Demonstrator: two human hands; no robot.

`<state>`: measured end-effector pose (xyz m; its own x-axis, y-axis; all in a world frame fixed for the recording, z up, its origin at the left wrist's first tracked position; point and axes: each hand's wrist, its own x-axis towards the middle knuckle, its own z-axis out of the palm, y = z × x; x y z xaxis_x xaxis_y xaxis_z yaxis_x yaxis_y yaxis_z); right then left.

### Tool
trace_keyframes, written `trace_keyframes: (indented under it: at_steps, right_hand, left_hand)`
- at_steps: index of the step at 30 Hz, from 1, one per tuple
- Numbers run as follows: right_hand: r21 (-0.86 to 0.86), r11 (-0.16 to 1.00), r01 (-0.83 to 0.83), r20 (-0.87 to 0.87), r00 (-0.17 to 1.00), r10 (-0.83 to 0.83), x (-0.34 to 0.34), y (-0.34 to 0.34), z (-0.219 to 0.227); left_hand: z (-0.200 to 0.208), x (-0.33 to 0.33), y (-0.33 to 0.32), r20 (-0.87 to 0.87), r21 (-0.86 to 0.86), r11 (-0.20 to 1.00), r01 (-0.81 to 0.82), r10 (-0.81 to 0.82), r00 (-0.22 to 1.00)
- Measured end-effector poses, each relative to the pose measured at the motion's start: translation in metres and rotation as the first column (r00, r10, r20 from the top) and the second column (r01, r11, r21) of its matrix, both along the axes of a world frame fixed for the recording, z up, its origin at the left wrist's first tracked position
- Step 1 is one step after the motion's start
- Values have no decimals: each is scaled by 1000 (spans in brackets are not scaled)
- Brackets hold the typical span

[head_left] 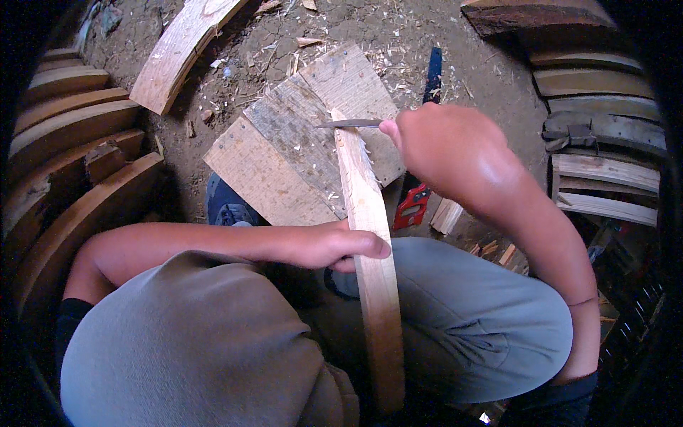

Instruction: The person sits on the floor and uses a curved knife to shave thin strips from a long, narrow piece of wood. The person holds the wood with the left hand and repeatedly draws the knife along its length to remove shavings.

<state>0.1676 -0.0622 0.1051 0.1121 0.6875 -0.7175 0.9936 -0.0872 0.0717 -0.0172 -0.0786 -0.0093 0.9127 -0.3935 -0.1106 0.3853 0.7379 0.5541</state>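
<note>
Between my knees a long pale strip of wood (pixel 377 285) slants up, its far end over a board of joined planks (pixel 284 142) on the ground. My left hand (pixel 334 245) is wrapped round the strip near its middle, thumb across the top. In my right hand (pixel 448 142) is a knife (pixel 352 124), its handle hidden in the fist. The thin, slightly curved blade points left and lies across the strip near its far tip. Raised splinters and curled shavings (pixel 366 158) stand along the strip's right edge, just below the blade.
A handsaw with a red handle (pixel 411 208) lies on the dirt floor right of the board. Curved timbers (pixel 85 192) are stacked at left, more lumber (pixel 605 186) at right. One plank (pixel 178 57) lies at the far left. Shavings litter the ground.
</note>
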Motion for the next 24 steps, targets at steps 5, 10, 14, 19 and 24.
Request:
trace_keyframes:
  at_steps: [5, 10, 14, 19, 24]
  right_hand:
    - [8, 998, -63, 28, 998, 63, -9, -4, -4]
    - [-113, 989, -98, 126, 986, 112, -20, 1, 1]
    - [-163, 985, -60, 148, 985, 85, -24, 3, -1]
    - [-189, 981, -38, 152, 986, 67, -26, 3, -2]
    - [-177, 984, -32, 163, 985, 61, -24, -2, -10]
  left_hand:
    - [1, 0, 2, -25, 19, 1000, 25, -25, 999]
    - [-1, -2, 3, -41, 25, 995, 93, -92, 995]
    - [3, -2, 1, -74, 17, 998, 53, -52, 996]
    - [2, 0, 1, -32, 31, 999, 19, -18, 999]
    - [7, 2, 2, -82, 30, 999, 22, -20, 996]
